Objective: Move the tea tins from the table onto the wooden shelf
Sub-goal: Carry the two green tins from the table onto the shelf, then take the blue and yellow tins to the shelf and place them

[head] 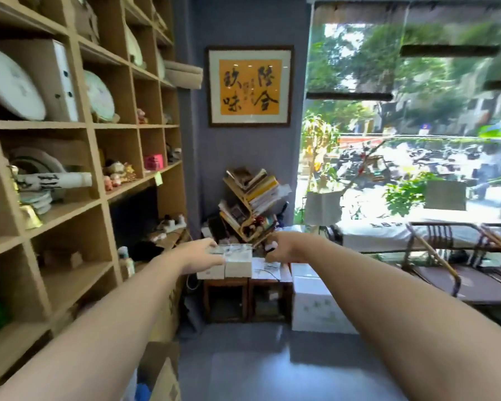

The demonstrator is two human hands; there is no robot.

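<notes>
The wooden shelf (70,146) is filling my left side, its cubbies holding pale round plates (10,85), a white binder (65,82) and small figurines (116,172). To my right a big window (411,125) is showing blurred greenery and a street. Between them a framed calligraphy panel (250,86) is hanging on the grey wall, above a slanted rack of books (250,198).

Both my arms are reaching forward toward a low dark wooden table (237,296) in the corner, with a white carton (313,302) standing just beside it on the right.

On that table the pale boxy tea tins (239,261) are sitting side by side, well apart from the shelf cubbies. My left hand (200,256) is wrapping around the left tin, thumb on the front face and fingers over the top, so it is closing on it. My right hand (284,247) is curling its fingers downward just right of the tins, over some white papers (265,267); I cannot tell whether it is touching or gripping anything, since the picture is blurred there.
</notes>
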